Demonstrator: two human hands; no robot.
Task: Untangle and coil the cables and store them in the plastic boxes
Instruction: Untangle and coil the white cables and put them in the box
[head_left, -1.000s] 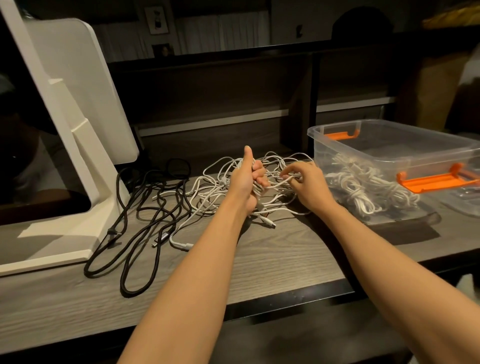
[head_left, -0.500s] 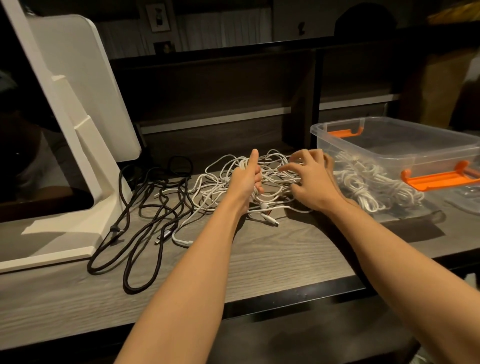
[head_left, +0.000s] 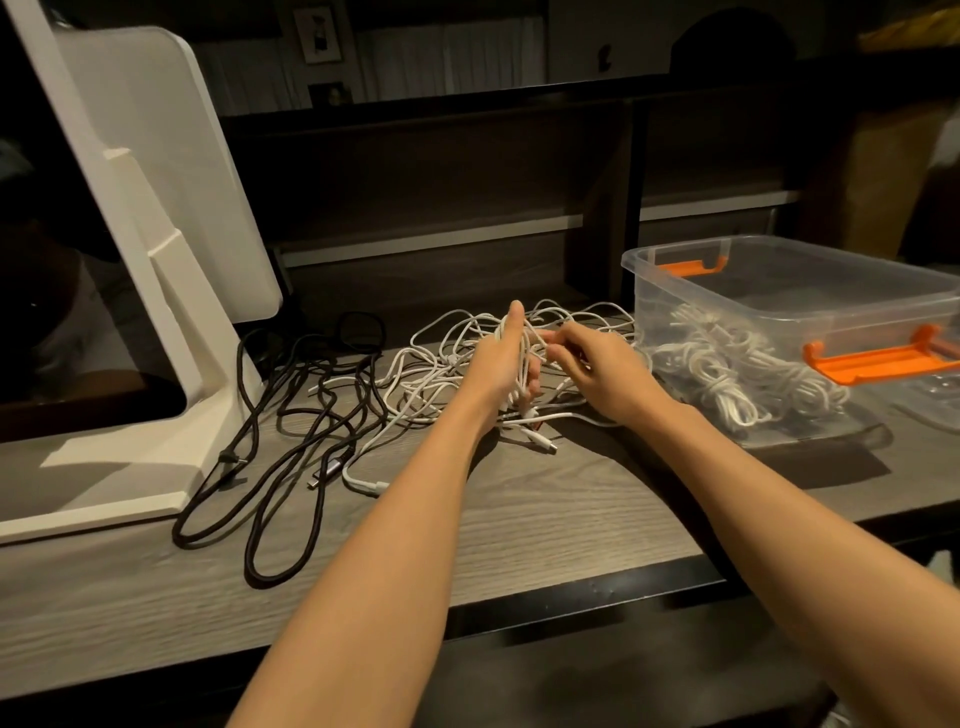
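At centre frame, on the grey wood-grain tabletop (head_left: 519, 519): one tangle of white cables (head_left: 457, 358), loose loops spread left and behind both hands, several plug ends lying toward the front. Left hand (head_left: 498, 364): thumb raised, fingers curled round a bunch of the white strands, lifting them slightly off the surface. Right hand (head_left: 602, 374): just beside the left, fingertips pinching a white strand at the top of the same tangle. Left of centre: black cables (head_left: 291, 415), long slack loops lying flat, one metal plug end showing near the white tangle; touching the white cables at their edge. Right of frame: clear plastic box (head_left: 675, 291) with orange handles, lid off, holding several coiled white cables (head_left: 737, 374) bunched along its near side. Far left: white monitor stand (head_left: 156, 260) with its base on the tabletop, black cables running beside the base. Rear of frame: dark shelf unit (head_left: 441, 182).
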